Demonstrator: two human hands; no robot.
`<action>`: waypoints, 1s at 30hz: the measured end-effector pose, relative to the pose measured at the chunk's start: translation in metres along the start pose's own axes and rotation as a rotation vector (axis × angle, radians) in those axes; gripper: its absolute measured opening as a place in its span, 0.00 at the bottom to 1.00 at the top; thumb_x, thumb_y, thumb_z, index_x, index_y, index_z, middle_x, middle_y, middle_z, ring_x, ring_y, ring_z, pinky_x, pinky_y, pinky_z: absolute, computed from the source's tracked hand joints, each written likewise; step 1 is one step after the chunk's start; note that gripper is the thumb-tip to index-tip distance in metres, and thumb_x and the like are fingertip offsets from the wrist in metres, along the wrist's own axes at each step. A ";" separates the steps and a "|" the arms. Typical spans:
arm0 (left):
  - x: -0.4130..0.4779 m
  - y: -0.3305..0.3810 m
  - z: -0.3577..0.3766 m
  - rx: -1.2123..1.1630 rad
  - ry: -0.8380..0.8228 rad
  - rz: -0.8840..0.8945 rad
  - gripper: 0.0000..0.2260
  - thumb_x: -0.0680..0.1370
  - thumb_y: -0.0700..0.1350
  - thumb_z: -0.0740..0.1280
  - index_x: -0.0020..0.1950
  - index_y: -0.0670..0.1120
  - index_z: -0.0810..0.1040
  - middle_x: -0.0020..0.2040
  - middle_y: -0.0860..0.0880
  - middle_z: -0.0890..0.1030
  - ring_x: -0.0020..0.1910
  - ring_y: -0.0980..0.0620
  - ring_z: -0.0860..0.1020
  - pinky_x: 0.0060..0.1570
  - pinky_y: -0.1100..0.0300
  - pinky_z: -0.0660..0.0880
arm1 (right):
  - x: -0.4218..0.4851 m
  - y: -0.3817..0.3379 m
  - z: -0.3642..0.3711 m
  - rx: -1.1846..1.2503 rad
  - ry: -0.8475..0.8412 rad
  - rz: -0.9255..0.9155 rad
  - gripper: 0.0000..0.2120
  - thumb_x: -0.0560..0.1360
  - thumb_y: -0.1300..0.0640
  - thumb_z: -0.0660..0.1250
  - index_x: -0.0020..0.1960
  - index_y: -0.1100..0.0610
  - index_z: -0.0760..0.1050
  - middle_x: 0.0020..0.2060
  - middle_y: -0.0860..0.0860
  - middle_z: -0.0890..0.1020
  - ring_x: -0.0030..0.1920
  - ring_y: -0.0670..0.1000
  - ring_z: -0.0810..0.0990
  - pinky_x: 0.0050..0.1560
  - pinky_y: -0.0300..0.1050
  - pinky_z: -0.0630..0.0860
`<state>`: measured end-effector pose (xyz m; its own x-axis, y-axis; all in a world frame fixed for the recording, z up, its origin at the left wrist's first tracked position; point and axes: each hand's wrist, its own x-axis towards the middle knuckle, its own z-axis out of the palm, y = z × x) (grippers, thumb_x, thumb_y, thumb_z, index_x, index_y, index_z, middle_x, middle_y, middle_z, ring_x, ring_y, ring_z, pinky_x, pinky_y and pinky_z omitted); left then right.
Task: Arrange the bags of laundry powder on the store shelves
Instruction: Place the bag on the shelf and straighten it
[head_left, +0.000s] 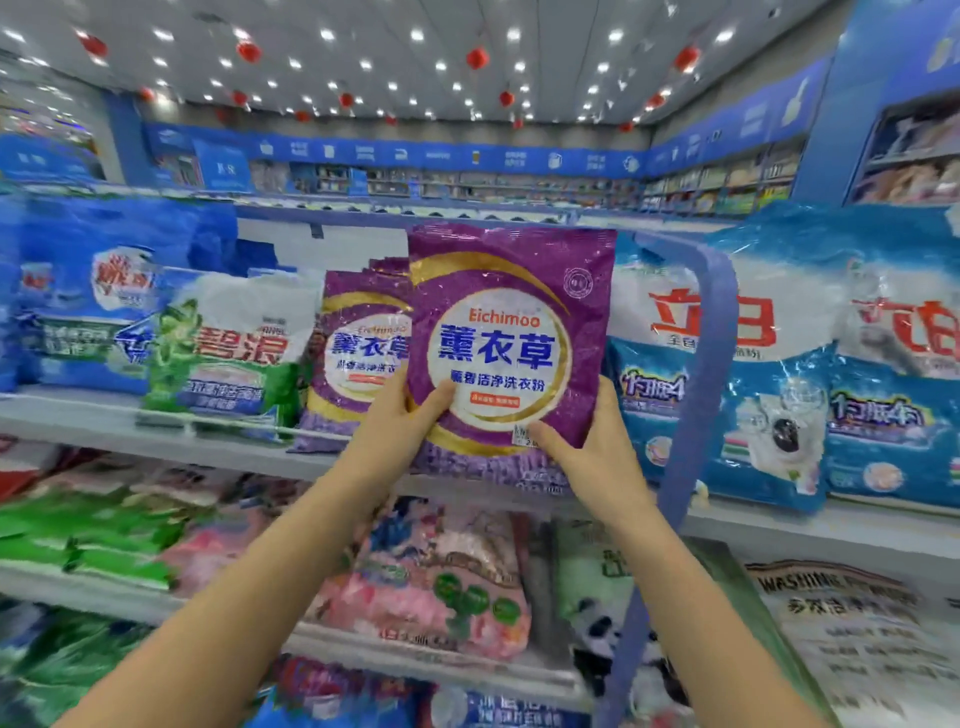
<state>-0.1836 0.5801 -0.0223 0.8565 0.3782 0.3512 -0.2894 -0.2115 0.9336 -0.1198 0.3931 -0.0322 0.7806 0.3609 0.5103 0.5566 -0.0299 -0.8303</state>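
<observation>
A purple bag of laundry powder (511, 338) with a white circle label stands upright at the top shelf (78, 415). My left hand (395, 421) grips its lower left edge, thumb across the front. My right hand (592, 447) grips its lower right corner. Just behind and to the left stands a second purple bag (353, 358) of the same kind, partly hidden by the held one.
A green and white bag (228, 353) and blue bags (98, 296) fill the shelf's left; light-blue and white bags (779, 353) fill the right. A blue upright post (696, 415) curves in front of them. Lower shelves hold pink (431, 582), green and panda-print bags.
</observation>
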 end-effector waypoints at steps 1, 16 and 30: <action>0.011 -0.003 0.002 -0.012 -0.020 -0.017 0.10 0.77 0.53 0.65 0.58 0.60 0.73 0.49 0.64 0.82 0.51 0.62 0.80 0.46 0.69 0.77 | 0.008 0.004 0.001 -0.014 0.010 0.008 0.31 0.72 0.58 0.71 0.69 0.51 0.59 0.54 0.31 0.70 0.49 0.20 0.69 0.44 0.16 0.65; 0.078 -0.033 0.022 -0.138 -0.056 -0.085 0.20 0.79 0.52 0.62 0.70 0.50 0.66 0.66 0.51 0.76 0.64 0.50 0.74 0.67 0.46 0.70 | 0.065 0.041 -0.001 -0.080 0.003 0.003 0.29 0.75 0.59 0.68 0.71 0.53 0.58 0.59 0.37 0.71 0.57 0.26 0.70 0.53 0.20 0.66; 0.056 -0.042 0.019 0.135 -0.007 -0.138 0.18 0.80 0.60 0.55 0.60 0.47 0.69 0.56 0.58 0.73 0.61 0.53 0.72 0.55 0.58 0.66 | 0.025 0.043 0.009 -0.098 0.167 0.117 0.22 0.75 0.48 0.67 0.64 0.48 0.62 0.52 0.37 0.76 0.49 0.31 0.76 0.46 0.27 0.75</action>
<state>-0.1157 0.5934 -0.0434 0.8872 0.4059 0.2192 -0.1089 -0.2775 0.9546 -0.0788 0.4091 -0.0566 0.8733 0.1903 0.4485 0.4779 -0.1559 -0.8645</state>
